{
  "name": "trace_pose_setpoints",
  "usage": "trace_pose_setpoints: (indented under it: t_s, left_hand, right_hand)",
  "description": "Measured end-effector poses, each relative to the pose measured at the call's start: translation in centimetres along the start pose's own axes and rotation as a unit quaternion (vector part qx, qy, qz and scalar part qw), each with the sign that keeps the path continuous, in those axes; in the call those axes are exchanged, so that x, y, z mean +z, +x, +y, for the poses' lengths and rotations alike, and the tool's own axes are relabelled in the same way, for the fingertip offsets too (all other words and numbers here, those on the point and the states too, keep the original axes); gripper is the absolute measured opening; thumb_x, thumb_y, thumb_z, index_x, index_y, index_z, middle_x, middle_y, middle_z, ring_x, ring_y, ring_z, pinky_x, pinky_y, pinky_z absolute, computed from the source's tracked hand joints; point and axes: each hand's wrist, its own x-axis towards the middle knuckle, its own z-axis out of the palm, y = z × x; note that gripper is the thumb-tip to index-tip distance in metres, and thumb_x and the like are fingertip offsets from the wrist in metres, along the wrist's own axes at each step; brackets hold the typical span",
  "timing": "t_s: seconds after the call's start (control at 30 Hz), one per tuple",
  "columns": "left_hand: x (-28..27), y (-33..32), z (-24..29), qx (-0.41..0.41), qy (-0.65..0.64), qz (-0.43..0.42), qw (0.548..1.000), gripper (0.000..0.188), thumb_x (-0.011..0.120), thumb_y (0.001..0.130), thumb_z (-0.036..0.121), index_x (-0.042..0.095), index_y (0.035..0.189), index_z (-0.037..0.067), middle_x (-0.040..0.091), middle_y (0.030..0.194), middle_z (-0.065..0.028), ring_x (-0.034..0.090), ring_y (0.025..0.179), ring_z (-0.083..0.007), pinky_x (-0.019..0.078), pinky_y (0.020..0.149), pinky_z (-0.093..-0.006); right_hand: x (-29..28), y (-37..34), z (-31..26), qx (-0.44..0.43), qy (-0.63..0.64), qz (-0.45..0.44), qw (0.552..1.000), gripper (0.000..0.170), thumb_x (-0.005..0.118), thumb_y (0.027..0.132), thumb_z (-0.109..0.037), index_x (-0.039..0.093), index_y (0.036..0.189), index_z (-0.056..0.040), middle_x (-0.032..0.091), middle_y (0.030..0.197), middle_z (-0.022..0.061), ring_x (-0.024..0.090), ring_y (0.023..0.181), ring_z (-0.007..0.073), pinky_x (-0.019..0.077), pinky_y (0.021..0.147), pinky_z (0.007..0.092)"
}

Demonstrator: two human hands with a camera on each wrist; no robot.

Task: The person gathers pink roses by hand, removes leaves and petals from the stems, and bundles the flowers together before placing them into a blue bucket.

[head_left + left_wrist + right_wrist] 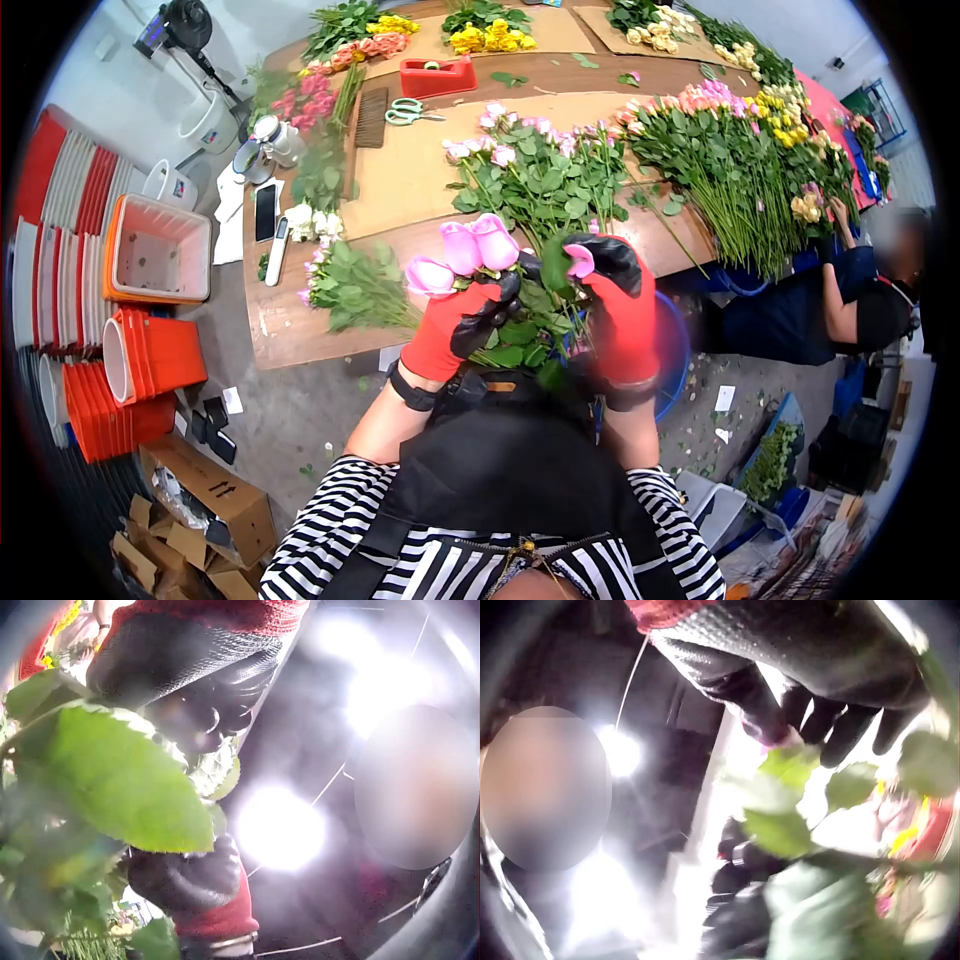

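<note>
Three pink roses (462, 250) stand up from my left hand (455, 325), whose gloved fingers curl round their stems; green leaves (515, 340) hang below. To the right, my right hand (625, 310) is raised beside the leaves, pinching a pink petal (580, 262) between thumb and fingers. In the left wrist view a large green leaf (120, 780) covers part of my left hand (195, 675). The right wrist view shows my right hand (802, 667) above some leaves (780, 832), a bit of pink at its fingertips.
On the table (290, 335) lie a bunch of pale pink roses (540, 165), green scissors (410, 112), a red tape dispenser (438, 77), a brush (371, 118) and a phone (265, 212). A blue bucket (676, 350) stands by my right arm. Another person (800, 310) is at the right.
</note>
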Motion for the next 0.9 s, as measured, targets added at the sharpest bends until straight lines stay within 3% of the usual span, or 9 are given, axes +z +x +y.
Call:
trace_pose_setpoints:
  t_s: [0.1,0.2,0.3,0.47,0.63,0.67,0.7,0.8,0.9]
  left_hand:
    - [-1.3,0.3,-0.1,-0.160,-0.179,0.041,0.970,0.031,0.058,0.094,0.029,0.058,0.114,0.005,0.059,0.098,-0.0017,0.049,0.073,-0.0076,0.0385,0.061,-0.0220]
    - [-2.7,1.9,2.7,-0.202,-0.321,0.087,0.921,0.034,0.057,0.095,0.032,0.056,0.116,0.005,0.060,0.104,-0.0016,0.050,0.074,-0.0065,0.0374,0.061,-0.0208]
    - [-5.9,2.2,3.5,-0.173,-0.479,0.165,0.845,0.032,0.058,0.096,0.022,0.059,0.122,0.004,0.065,0.101,-0.0025,0.058,0.081,-0.0077,0.0436,0.065,-0.0190]
    - [-12.1,-1.3,-0.2,-0.150,-0.449,0.269,0.839,0.031,0.055,0.098,0.026,0.061,0.120,0.005,0.063,0.092,-0.0009,0.053,0.073,-0.0067,0.0411,0.059,-0.0210]
    - [-17.3,-7.0,-7.0,-0.139,-0.176,0.398,0.890,0.026,0.052,0.099,0.023,0.062,0.116,0.006,0.062,0.092,0.0000,0.056,0.076,-0.0083,0.0487,0.067,-0.0219]
    - [-19.0,-7.5,-6.7,-0.154,-0.308,0.336,0.877,0.027,0.049,0.099,0.022,0.060,0.118,0.006,0.063,0.097,-0.0005,0.060,0.082,-0.0106,0.0522,0.074,-0.0242]
    - [-20.9,-8.8,-9.2,-0.159,-0.344,0.373,0.847,0.029,0.048,0.099,0.022,0.058,0.121,0.006,0.064,0.102,-0.0014,0.061,0.086,-0.0121,0.0535,0.077,-0.0271]
    - [-19.5,-7.1,-5.1,-0.159,-0.315,0.380,0.855,0.021,0.048,0.100,0.022,0.062,0.109,0.009,0.062,0.094,0.0000,0.057,0.080,-0.0102,0.0488,0.070,-0.0225]
    - [-19.5,-6.7,-5.3,-0.111,-0.292,0.353,0.882,0.028,0.046,0.101,0.022,0.059,0.119,0.005,0.063,0.102,-0.0027,0.059,0.090,-0.0131,0.0495,0.081,-0.0255]
  right_hand:
    - [-0.1,-0.6,-0.3,-0.188,-0.396,0.063,0.897,0.054,0.068,0.077,-0.007,0.052,0.127,0.0012,0.056,0.130,0.0124,0.049,0.121,0.0241,0.0364,0.104,0.0395]
    - [-1.2,-1.7,1.0,-0.021,-0.202,-0.108,0.973,0.074,0.070,0.078,-0.016,0.038,0.143,0.0000,0.045,0.143,0.0161,0.039,0.134,0.0299,0.0290,0.111,0.0408]
    - [-1.6,-2.1,4.4,-0.101,-0.370,-0.262,0.885,0.090,0.077,0.076,-0.026,0.029,0.147,0.0003,0.040,0.147,0.0174,0.036,0.138,0.0319,0.0256,0.114,0.0408]
    - [-2.1,-4.1,13.2,0.215,-0.131,-0.382,0.889,0.077,0.073,0.082,-0.014,0.033,0.146,-0.0005,0.045,0.145,0.0141,0.042,0.133,0.0216,0.0327,0.109,0.0342]
    - [-0.4,-4.3,16.2,0.261,-0.159,-0.387,0.870,0.063,0.072,0.082,-0.010,0.045,0.139,-0.0016,0.056,0.134,0.0126,0.052,0.122,0.0180,0.0387,0.103,0.0321]
    - [-0.3,-4.2,17.6,0.266,-0.164,-0.401,0.862,0.062,0.071,0.082,-0.010,0.046,0.139,-0.0021,0.057,0.133,0.0124,0.053,0.121,0.0179,0.0398,0.102,0.0322]
    - [-0.3,-4.3,19.4,0.270,-0.168,-0.414,0.853,0.061,0.071,0.083,-0.010,0.046,0.138,-0.0027,0.058,0.132,0.0121,0.054,0.119,0.0178,0.0409,0.101,0.0323]
    - [0.8,-4.3,23.8,0.222,-0.166,-0.462,0.843,0.062,0.075,0.080,-0.020,0.049,0.135,-0.0034,0.062,0.126,0.0121,0.058,0.115,0.0210,0.0437,0.099,0.0341]
    - [2.0,-4.5,24.0,0.160,-0.257,-0.464,0.832,0.068,0.075,0.078,-0.032,0.049,0.134,-0.0032,0.062,0.124,0.0166,0.059,0.115,0.0278,0.0441,0.098,0.0367]
